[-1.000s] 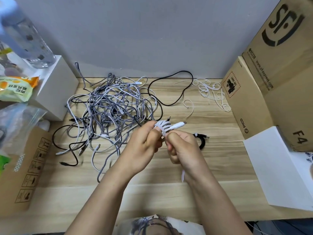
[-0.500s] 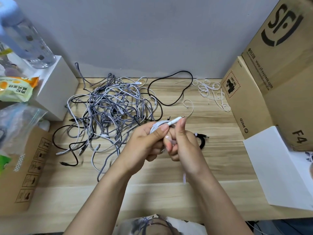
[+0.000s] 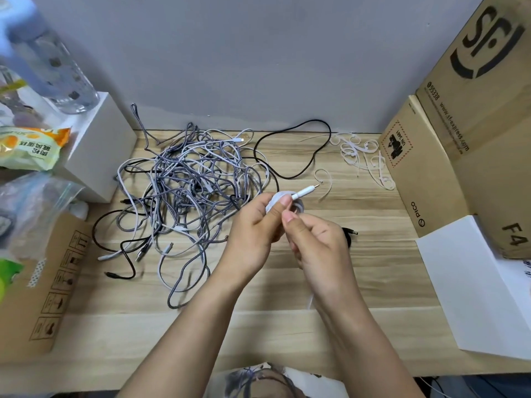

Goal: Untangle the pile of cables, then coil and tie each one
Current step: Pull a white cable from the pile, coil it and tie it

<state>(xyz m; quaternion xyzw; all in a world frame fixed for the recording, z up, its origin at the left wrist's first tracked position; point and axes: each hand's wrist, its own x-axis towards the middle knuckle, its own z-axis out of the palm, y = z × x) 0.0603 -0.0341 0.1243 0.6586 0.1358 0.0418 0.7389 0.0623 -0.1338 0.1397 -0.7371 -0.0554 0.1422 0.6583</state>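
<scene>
A tangled pile of grey, white and black cables (image 3: 189,191) lies on the wooden table (image 3: 115,326) at the left and middle. Above the table's middle my left hand (image 3: 253,228) grips a small coil of white cable (image 3: 298,196), its plug pointing up and right. My right hand (image 3: 316,242) is beside it with fingers curled, pinching a thin white tie whose end (image 3: 310,301) hangs below the wrist. A coiled black cable (image 3: 350,234) lies on the table partly hidden behind my right hand.
Loose white ties (image 3: 362,156) lie at the back right; one curled tie (image 3: 323,179) is nearer. Cardboard boxes (image 3: 448,145) and a white sheet (image 3: 482,288) stand right. A white box (image 3: 97,145), bottle (image 3: 54,67), snack bags and brown box (image 3: 40,297) are left.
The white coil has closed from a fanned bundle into a tight loop in my left hand. My right thumb dropped from beside the plug to just below the coil.
</scene>
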